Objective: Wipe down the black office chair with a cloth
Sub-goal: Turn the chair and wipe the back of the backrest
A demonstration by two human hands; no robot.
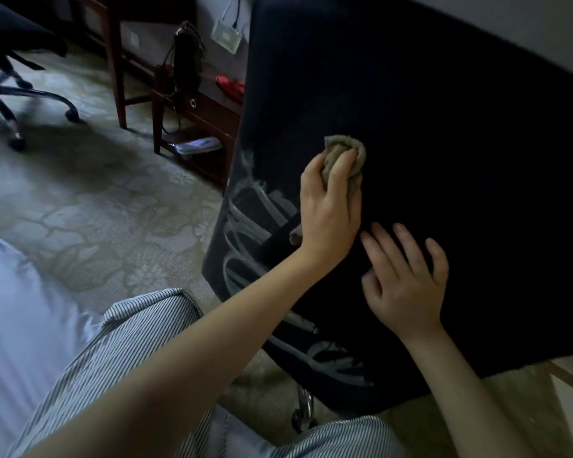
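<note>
My left hand (331,209) grips a bunched, grey-brown cloth (351,150), with the fingers curled over the wad and pressing it against the dark panel of the black office chair (444,127). The cloth sits toward the panel's left edge, about halfway up, and a small tail of it (295,233) pokes out below my wrist. My right hand (407,285) lies just beside the left wrist, lower on the same panel. Its fingers are spread and nearly straight, the tips resting on the fabric and holding nothing.

The panel fills the right side of the view and tilts, its lower edge nearest to me. Along its left edge the material looks thin, and pale curved metal parts show through it. Below the bottom edge a chrome caster (303,411) stands on the patterned carpet (80,200).

My striped trousers (129,342) cross the bottom of the view, under my left forearm. At the far left stands a second office chair (20,77), blurred, with its wheeled base on the carpet. Behind the left edge of the panel is a low dark-wood table (205,117) with a red item (230,87) on top and papers on its lower shelf. A badge holder (225,36) hangs above it.
</note>
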